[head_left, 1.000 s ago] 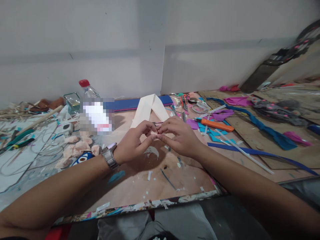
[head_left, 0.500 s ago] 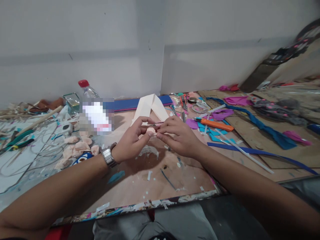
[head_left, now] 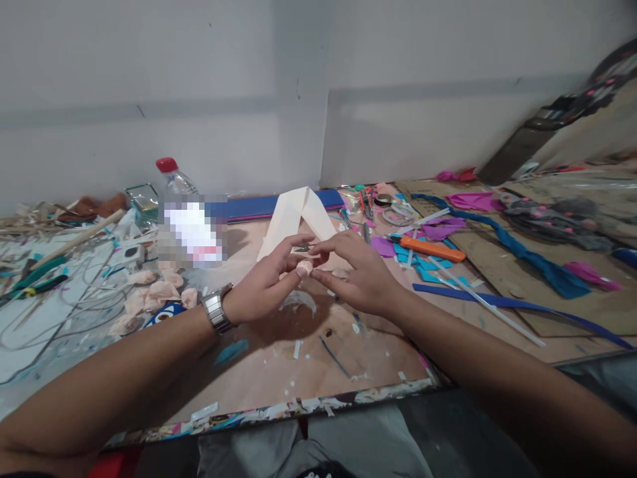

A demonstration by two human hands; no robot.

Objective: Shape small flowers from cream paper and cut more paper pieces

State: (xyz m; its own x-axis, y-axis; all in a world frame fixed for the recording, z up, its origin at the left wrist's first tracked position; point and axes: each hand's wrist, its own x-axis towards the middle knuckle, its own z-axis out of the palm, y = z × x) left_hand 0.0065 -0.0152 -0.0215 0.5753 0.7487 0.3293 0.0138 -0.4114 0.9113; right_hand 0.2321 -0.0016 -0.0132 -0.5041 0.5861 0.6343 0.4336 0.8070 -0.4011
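A small peach paper rosette (head_left: pixel 305 267) is pinched between the thumb and fingers of my left hand (head_left: pixel 266 282), which wears a metal watch (head_left: pixel 217 309). On the other side, the thumb and fingertips of my right hand (head_left: pixel 358 272) curl in and close against the rosette's edge. Just beyond my fingers, a folded cream paper strip (head_left: pixel 283 222) forms a pointed arch on the table. Several crumpled peach paper pieces (head_left: pixel 156 293) lie left of my left wrist.
A bottle with a red cap (head_left: pixel 166 164) stands at the back left. Green-handled pliers (head_left: pixel 44 272) and sticks lie further left. To the right are an orange utility knife (head_left: pixel 432 248), tape rolls (head_left: pixel 398 214), coloured paper scraps, a blue strip (head_left: pixel 497 302) and a brown board (head_left: pixel 537 279).
The right fingers have lifted and spread a little around the rosette. The rosette has turned and shifted slightly to the right. My arms stay nearly in place.
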